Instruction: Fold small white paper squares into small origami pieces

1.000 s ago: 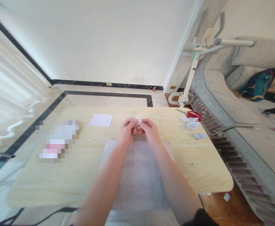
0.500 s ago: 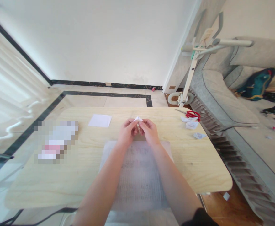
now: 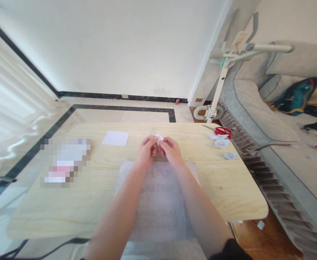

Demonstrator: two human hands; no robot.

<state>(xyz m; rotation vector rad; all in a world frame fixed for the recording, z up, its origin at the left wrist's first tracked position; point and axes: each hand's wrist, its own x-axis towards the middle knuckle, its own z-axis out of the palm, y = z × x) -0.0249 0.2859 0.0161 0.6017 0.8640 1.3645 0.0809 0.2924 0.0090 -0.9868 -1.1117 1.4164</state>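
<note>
Between my two hands, above the far middle of the table, is a small piece of folded white paper (image 3: 159, 138) with a pointed top. My left hand (image 3: 148, 150) pinches it from the left, thumb and fingers closed. From the other side my right hand (image 3: 170, 150) grips it the same way. The fingers cover the paper's lower part. Below my wrists a greyish translucent sheet (image 3: 161, 202) lies on the table. A stack of white square paper (image 3: 115, 138) rests to the left of my hands.
On the wooden table (image 3: 66, 213), red-handled scissors (image 3: 222, 131) lie at the far right beside folded white paper pieces (image 3: 221, 143) and another folded piece (image 3: 230, 155). A blurred-out item (image 3: 68, 159) is on the left. A grey sofa (image 3: 264, 122) and white exercise equipment (image 3: 219, 86) stand beyond.
The folded paper has turned slightly between my fingers and its tip shows more upright. Both hands stay in nearly the same place.
</note>
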